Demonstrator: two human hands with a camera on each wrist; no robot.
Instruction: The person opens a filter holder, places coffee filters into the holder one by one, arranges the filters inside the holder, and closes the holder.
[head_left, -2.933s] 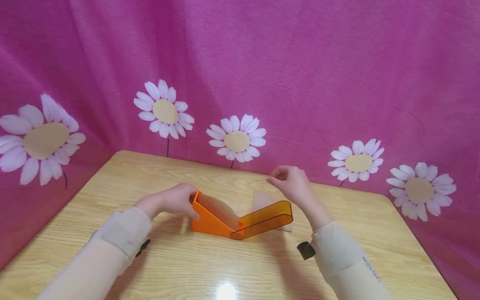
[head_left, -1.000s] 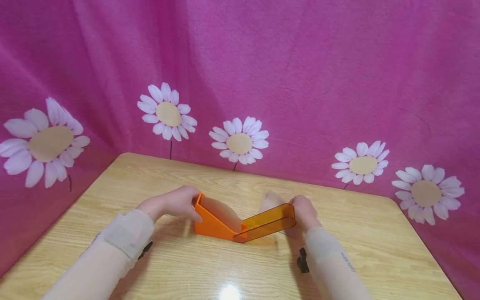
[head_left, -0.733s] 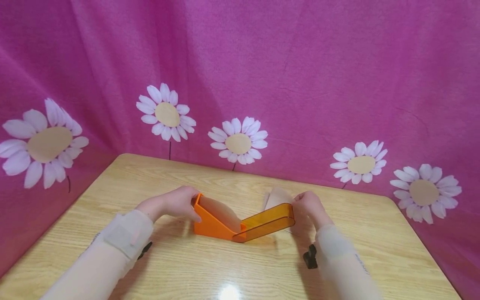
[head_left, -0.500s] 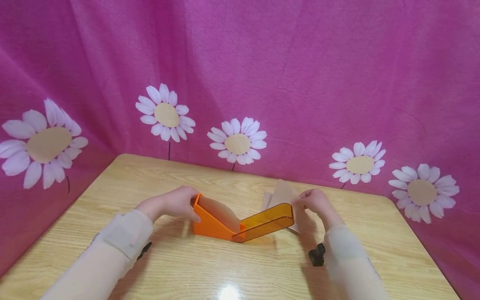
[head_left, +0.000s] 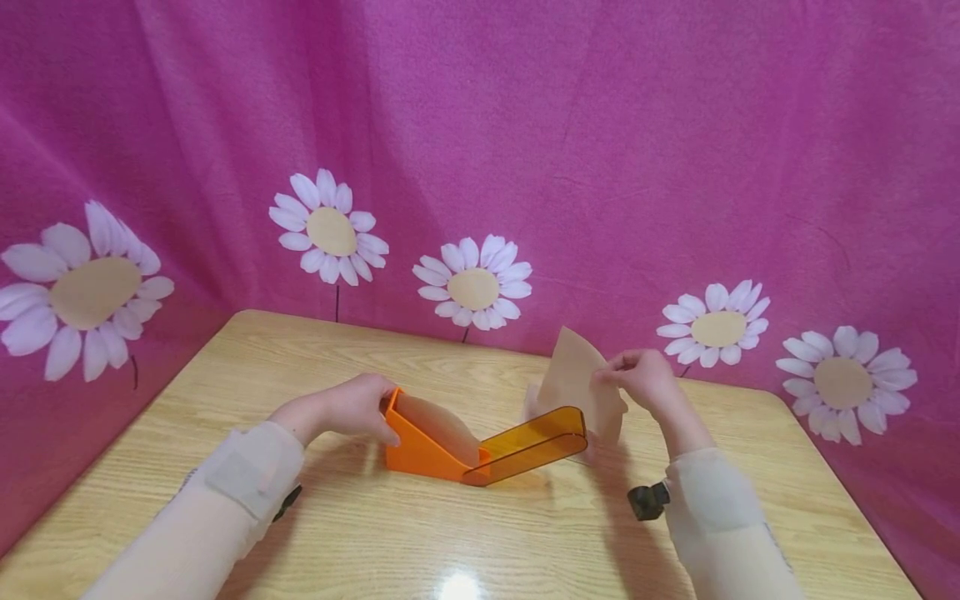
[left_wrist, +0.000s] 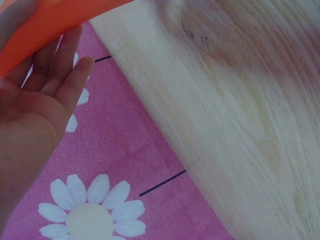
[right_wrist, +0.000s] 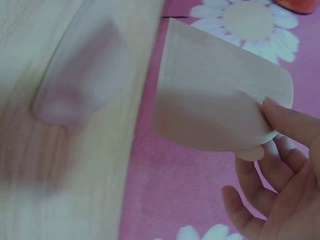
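R arm (head_left: 720, 517) out fwd over table (head_left: 337, 542), R grip (head_left: 645, 379) turned inward; L arm (head_left: 217, 500) out twd orange box (head_left: 420, 454), L grip (head_left: 356, 406) over its tall end, thumb one side, fingers other, holding it. Box has tan sheet (head_left: 437, 423) in it; amber see-thru lid (head_left: 536, 442) open, pointing R. R grip pinches edge of tan paper (head_left: 573, 375) btwn thumb & fingers, held above table, behind lid's end. Another paper (right_wrist: 87, 75) on table.

Curtained-off tabletop workspace: magenta cloth (head_left: 600, 167) (daisy-printed) behind and beside wooden table (head_left: 360, 533).
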